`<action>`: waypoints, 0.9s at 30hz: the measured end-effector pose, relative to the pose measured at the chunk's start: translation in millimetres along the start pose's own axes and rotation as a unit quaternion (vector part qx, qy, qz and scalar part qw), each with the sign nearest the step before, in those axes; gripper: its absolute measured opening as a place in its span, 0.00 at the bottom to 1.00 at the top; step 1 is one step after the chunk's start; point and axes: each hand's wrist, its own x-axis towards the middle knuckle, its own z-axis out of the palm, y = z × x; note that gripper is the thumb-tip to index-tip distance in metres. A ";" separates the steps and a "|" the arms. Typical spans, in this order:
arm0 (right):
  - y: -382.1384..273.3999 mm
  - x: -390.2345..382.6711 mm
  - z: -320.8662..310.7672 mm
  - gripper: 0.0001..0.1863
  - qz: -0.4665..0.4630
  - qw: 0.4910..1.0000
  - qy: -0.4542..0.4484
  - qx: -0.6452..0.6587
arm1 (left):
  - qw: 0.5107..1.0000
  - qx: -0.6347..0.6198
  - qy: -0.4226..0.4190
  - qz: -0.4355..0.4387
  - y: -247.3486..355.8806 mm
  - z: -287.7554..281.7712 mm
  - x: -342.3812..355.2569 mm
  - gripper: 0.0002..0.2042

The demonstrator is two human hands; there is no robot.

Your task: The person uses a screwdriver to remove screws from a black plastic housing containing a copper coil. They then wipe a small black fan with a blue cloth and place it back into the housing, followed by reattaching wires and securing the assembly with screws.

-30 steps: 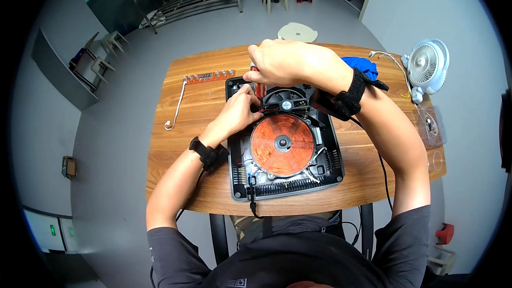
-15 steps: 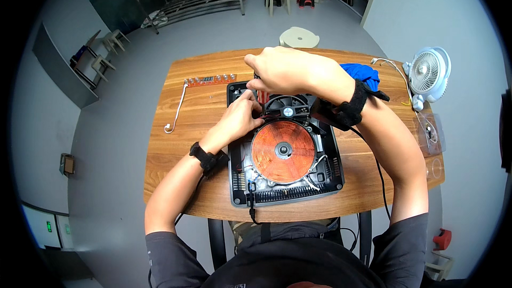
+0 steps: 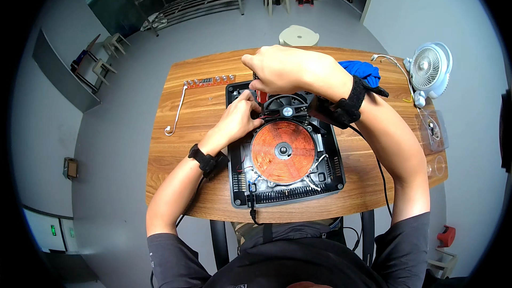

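An opened induction cooker lies on the table in front of me, its round copper coil and black cooling fan exposed. My right hand is closed around the red handle of an upright tool, apparently a screwdriver, above the cooker's far left part. The tool's tip is hidden. My left hand reaches to the fan's left edge, its fingers drawn together close beside the tool; whatever they pinch is too small or covered to make out. Thin red wires run near those fingertips.
An orange circuit board with a white cable lies at the far left of the table. Blue cloth sits behind my right wrist. A small white fan and a clear plastic tray are at the right edge. A stool stands beyond the table.
Both hands hold nearly the same place and grip. My right hand has shifted or turned very slightly over the tool; the view itself has moved a little.
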 end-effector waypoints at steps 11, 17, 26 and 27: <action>-12.2 0.2 -3.1 0.19 0.042 0.998 -0.030 -0.031 | 1.000 0.006 0.004 0.002 2.3 -0.8 -0.8 0.16; -19.0 -2.4 -9.3 0.21 0.036 0.996 -0.077 -0.036 | 0.999 -0.031 0.000 -0.017 -5.4 3.3 0.9 0.16; -13.6 -2.8 -6.6 0.22 0.040 0.997 -0.055 -0.025 | 0.999 0.037 -0.037 -0.001 13.0 -14.6 -3.1 0.21; -12.7 -2.7 -4.9 0.22 0.040 0.998 -0.053 -0.023 | 0.999 0.029 -0.036 -0.002 11.1 -16.5 -2.8 0.21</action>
